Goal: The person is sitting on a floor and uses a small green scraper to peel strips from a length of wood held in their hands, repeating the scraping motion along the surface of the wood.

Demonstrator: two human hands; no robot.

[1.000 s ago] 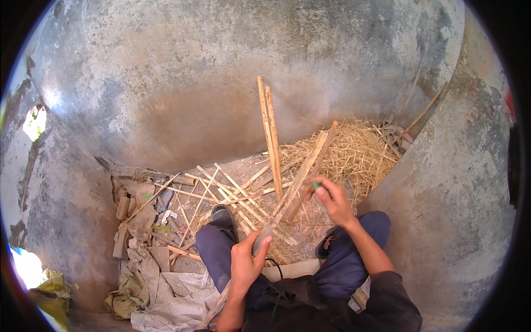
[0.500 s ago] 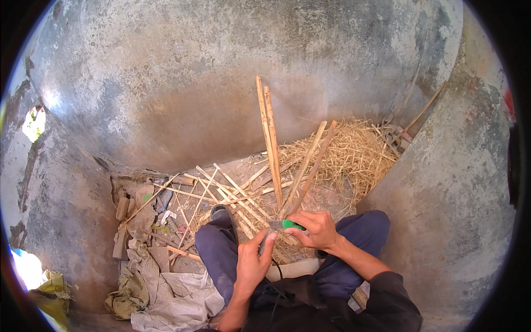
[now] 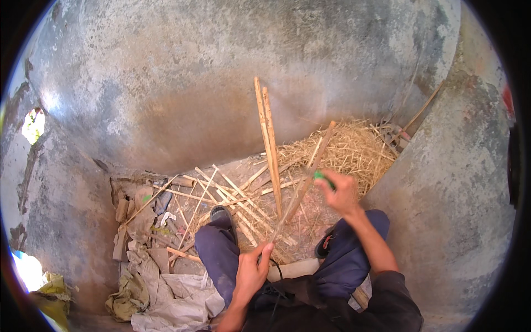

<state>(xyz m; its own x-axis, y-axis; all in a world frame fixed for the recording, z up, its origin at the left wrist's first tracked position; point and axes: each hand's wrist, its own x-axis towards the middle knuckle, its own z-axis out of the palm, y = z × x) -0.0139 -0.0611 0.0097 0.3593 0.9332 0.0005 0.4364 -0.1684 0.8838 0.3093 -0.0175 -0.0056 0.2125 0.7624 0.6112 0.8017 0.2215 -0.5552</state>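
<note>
I see left hand (image 3: 252, 271) pinching near end of long, thin, tan wooden strip (image 3: 279, 227), slanting away rightward over floor (image 3: 318, 203); right hand (image 3: 344, 196), clasping green-handled tool (image 3: 318, 175), nearer far end.

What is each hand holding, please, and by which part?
The left hand holds a wooden strip by its near part. The right hand grips a green tool; which part is unclear.
</note>
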